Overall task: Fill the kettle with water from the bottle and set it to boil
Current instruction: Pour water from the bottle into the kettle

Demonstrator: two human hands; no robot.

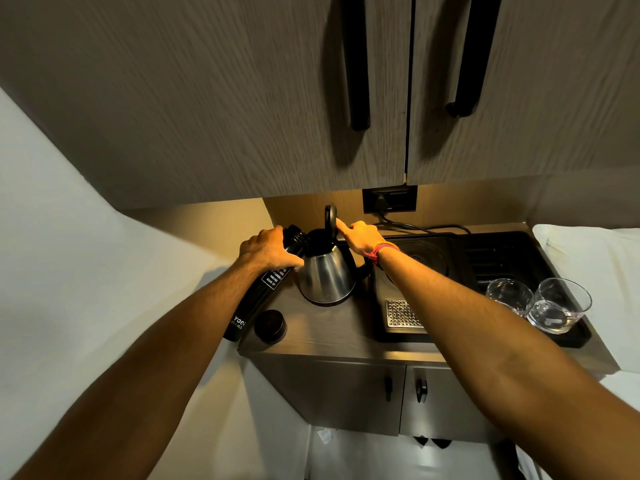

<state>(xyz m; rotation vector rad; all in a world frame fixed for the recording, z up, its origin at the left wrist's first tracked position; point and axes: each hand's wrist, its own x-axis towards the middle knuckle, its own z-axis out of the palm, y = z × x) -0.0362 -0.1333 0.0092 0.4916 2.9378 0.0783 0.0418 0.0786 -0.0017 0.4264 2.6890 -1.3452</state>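
A steel kettle [327, 277] stands on the counter [329, 334] with its black lid [330, 218] flipped upright. My right hand [360, 237] holds that lid up with its fingertips. My left hand [268, 251] grips a tall black bottle [256, 296] with white lettering, tilted so its open mouth rests at the kettle's opening. The bottle's black cap [270, 325] lies on the counter in front of the kettle. Any water stream is hidden.
A black tray [575, 336] to the right carries the kettle's round base [419, 252], a metal drip grate [403, 313] and two glass tumblers [557, 304]. A wall socket [389, 199] with a plugged cord sits behind. Cupboard doors hang low overhead.
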